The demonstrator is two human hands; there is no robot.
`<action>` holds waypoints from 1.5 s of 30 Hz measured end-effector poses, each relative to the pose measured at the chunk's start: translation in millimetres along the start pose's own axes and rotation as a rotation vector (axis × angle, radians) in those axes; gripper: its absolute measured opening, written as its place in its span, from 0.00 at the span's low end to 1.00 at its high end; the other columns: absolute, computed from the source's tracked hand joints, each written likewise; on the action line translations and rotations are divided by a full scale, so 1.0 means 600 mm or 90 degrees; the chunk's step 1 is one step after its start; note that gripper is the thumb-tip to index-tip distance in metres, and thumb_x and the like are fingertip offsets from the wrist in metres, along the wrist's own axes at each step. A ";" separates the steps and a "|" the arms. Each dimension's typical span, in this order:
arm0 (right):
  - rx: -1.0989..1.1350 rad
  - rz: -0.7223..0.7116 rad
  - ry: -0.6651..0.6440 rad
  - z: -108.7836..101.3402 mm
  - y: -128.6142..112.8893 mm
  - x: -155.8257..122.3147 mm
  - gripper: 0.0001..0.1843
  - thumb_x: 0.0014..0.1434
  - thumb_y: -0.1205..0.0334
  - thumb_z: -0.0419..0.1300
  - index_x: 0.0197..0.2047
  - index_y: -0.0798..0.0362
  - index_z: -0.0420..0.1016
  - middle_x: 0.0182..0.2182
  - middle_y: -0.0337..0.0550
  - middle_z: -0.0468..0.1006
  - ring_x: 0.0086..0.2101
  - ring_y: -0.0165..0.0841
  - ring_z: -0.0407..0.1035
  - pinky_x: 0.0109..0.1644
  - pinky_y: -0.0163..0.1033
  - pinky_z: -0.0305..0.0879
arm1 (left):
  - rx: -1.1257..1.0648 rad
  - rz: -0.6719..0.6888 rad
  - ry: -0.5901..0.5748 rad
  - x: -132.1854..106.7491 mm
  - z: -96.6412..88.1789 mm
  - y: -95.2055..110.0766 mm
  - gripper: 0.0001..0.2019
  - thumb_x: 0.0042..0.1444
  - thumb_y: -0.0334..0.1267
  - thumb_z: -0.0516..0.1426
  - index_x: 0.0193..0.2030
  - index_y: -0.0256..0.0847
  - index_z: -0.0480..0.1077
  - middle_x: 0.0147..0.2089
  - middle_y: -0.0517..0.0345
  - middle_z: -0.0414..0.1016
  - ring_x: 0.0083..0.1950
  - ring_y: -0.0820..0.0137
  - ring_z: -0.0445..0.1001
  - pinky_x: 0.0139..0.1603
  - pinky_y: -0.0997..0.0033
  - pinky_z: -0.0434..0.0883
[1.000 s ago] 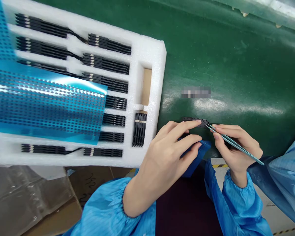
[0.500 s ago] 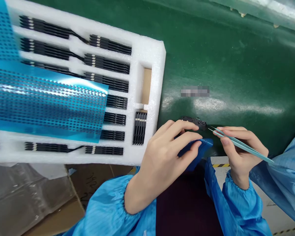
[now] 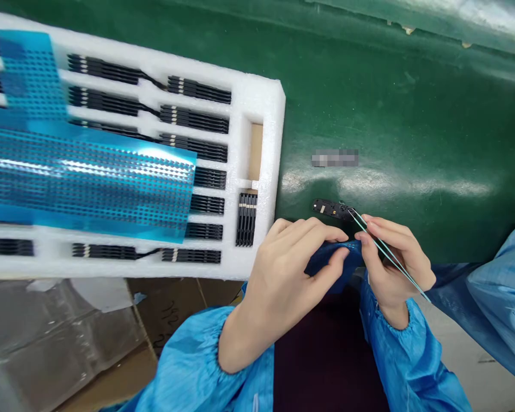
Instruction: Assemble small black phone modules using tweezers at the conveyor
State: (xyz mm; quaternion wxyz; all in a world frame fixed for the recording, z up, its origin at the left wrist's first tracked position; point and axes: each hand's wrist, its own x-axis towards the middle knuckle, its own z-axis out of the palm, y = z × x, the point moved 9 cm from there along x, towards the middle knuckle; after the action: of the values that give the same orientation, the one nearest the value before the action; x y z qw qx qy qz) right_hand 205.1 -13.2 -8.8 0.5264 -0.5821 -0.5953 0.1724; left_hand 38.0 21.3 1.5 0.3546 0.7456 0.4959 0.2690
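Note:
A small black elongated part [image 3: 326,207] with light pads lies on the green table, just beyond my fingers. Between thumb and fingertips, my left hand [image 3: 294,274] pinches a piece of blue film [image 3: 345,254] at the table's near edge. Turquoise tweezers [image 3: 390,257] are held in my right hand [image 3: 397,260], with the fingers closed round them. Their tips reach the right end of the black part; whether they grip anything there is too small to tell.
At left stands a white foam tray [image 3: 271,149] with rows of black parts [image 3: 199,88] in its slots. A larger blue film sheet [image 3: 90,177] with small dark pieces lies over it. Cardboard [image 3: 175,309] is below the table edge. A blue sleeve [image 3: 504,286] shows at right.
My right hand has moved left, bringing the tweezer tips onto the black part's right end. My left hand has drawn down slightly with the film, so more of the part shows.

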 end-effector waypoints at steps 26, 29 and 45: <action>-0.211 0.023 -0.498 0.082 0.032 0.093 0.04 0.71 0.64 0.69 0.44 0.47 0.78 0.40 0.39 0.84 0.37 0.35 0.79 0.36 0.39 0.69 | 0.194 0.052 -0.014 0.009 0.001 -0.014 0.06 0.75 0.33 0.62 0.46 0.42 0.82 0.73 0.45 0.79 0.50 0.56 0.86 0.49 0.52 0.77; -0.184 0.042 -0.492 0.081 0.034 0.099 0.03 0.71 0.64 0.67 0.42 0.47 0.81 0.37 0.38 0.86 0.35 0.35 0.79 0.36 0.39 0.70 | 0.207 0.040 -0.013 0.013 0.008 -0.018 0.07 0.75 0.31 0.62 0.47 0.41 0.83 0.71 0.44 0.79 0.48 0.57 0.86 0.48 0.53 0.77; -0.204 0.035 -0.294 0.098 0.052 0.201 0.10 0.66 0.64 0.70 0.51 0.47 0.86 0.44 0.45 0.81 0.41 0.37 0.77 0.39 0.41 0.76 | 0.183 0.036 0.051 0.011 -0.001 -0.016 0.06 0.75 0.32 0.62 0.47 0.42 0.83 0.65 0.46 0.81 0.44 0.62 0.84 0.48 0.56 0.79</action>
State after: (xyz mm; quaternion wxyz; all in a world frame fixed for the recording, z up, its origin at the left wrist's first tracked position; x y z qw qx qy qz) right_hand 200.3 124.3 -5.9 0.2728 -0.6192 -0.7032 0.2184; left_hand 34.6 30.1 -5.6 0.2163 0.7909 0.5222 0.2347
